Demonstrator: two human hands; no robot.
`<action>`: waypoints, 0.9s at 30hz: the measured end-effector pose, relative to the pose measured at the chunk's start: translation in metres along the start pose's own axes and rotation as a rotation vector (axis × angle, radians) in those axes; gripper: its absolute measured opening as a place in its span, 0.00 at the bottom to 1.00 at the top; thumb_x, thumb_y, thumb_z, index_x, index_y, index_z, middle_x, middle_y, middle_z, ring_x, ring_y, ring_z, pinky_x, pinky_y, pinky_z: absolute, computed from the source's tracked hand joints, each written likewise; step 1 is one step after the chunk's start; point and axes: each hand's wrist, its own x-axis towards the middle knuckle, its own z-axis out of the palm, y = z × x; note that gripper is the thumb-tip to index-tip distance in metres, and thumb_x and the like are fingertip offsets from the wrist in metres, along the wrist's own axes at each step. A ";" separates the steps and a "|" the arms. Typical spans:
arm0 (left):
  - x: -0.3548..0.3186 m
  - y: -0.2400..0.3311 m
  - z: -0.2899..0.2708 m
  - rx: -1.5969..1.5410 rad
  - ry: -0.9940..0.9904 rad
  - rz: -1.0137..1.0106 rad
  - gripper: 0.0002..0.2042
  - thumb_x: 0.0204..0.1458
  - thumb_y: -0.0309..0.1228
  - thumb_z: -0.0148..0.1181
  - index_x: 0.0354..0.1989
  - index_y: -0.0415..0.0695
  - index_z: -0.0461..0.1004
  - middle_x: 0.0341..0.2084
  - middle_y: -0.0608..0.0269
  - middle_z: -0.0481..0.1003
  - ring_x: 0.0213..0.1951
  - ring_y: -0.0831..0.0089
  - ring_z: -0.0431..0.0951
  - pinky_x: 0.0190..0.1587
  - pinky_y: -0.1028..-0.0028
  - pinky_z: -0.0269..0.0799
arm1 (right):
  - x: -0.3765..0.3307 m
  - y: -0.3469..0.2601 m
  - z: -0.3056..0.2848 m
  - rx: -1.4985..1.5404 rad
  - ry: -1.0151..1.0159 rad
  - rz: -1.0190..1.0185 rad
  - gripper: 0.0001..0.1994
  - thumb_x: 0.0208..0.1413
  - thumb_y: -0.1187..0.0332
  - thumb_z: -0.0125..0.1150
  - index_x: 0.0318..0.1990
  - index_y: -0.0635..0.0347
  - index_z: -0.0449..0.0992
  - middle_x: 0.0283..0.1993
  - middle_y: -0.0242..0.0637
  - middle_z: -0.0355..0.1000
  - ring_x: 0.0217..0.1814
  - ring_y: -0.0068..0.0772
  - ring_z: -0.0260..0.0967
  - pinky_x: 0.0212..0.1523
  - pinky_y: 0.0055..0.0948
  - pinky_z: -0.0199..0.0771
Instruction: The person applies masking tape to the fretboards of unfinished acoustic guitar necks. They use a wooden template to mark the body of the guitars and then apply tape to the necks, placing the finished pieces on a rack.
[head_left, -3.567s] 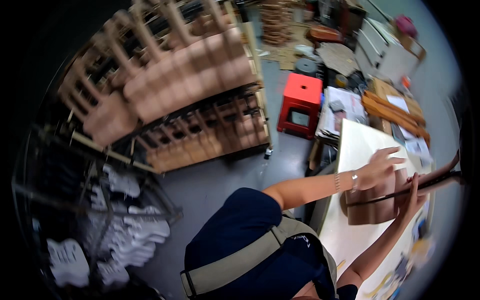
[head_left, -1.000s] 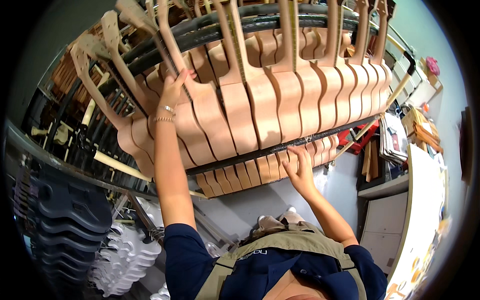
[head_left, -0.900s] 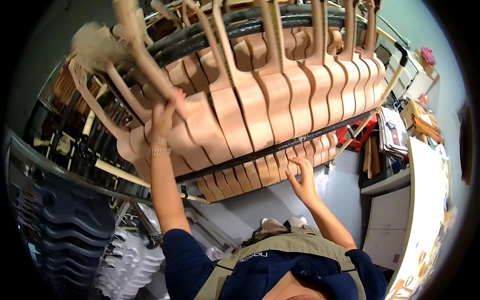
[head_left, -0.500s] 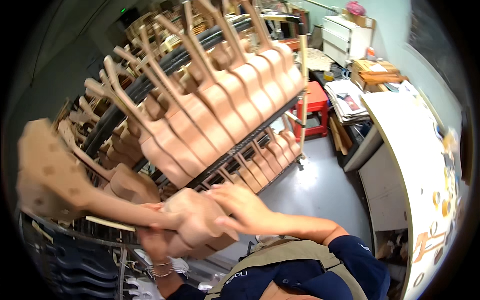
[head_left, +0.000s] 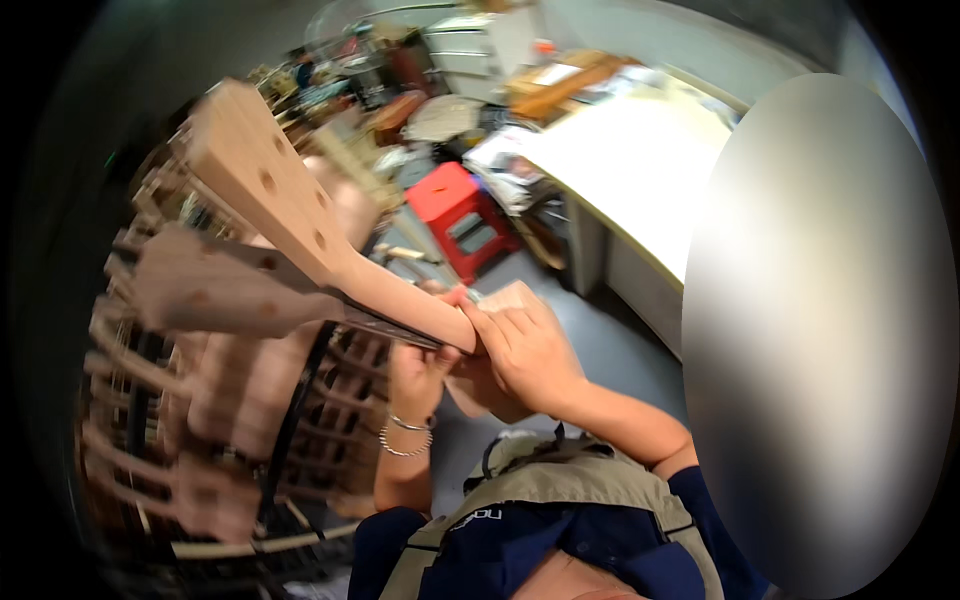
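Note:
Two unfinished ukuleles of bare wood are in my hands, their headstocks pointing up and left. The paler ukulele lies uppermost, with peg holes showing in its headstock. Beneath it, the darker ukulele is smeared by motion. My left hand, with bracelets at the wrist, is closed around the necks from below. My right hand wraps over the upper ukulele where neck and body meet, fingers bent. The bodies are mostly hidden behind this hand; parts of them show around it.
To the left, a blurred rack carries many similar wooden instruments. A red stool stands ahead, beside a long white-topped table with papers and wood pieces near its end. White drawers are behind. A smooth grey oval hides the far right.
My view has turned right, so the rack has moved left and the table nearer the middle. The ukuleles have swung upward and right; two headstocks now show apart. My right hand has moved onto the neck joint.

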 end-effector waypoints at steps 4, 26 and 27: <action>0.076 -0.030 0.045 -0.163 -0.087 0.171 0.27 0.58 0.39 0.51 0.59 0.32 0.55 0.45 0.56 0.69 0.44 0.68 0.72 0.48 0.71 0.67 | -0.012 0.068 -0.072 0.008 0.132 0.223 0.28 0.46 0.64 0.59 0.55 0.69 0.63 0.33 0.39 0.69 0.37 0.39 0.66 0.42 0.33 0.63; 0.452 -0.376 0.480 -0.171 -0.937 -0.719 0.16 0.62 0.42 0.40 0.38 0.40 0.63 0.21 0.59 0.72 0.14 0.72 0.72 0.15 0.73 0.70 | -0.196 0.445 -0.166 0.807 0.652 1.757 0.20 0.63 0.51 0.42 0.36 0.62 0.67 0.25 0.40 0.71 0.24 0.31 0.72 0.29 0.28 0.74; 0.460 -0.381 0.490 -0.010 -0.988 -0.689 0.16 0.61 0.42 0.43 0.44 0.41 0.65 0.28 0.55 0.73 0.21 0.68 0.76 0.21 0.70 0.73 | -0.200 0.452 -0.161 0.810 0.660 1.767 0.20 0.63 0.51 0.42 0.36 0.62 0.67 0.25 0.40 0.72 0.25 0.31 0.72 0.29 0.29 0.74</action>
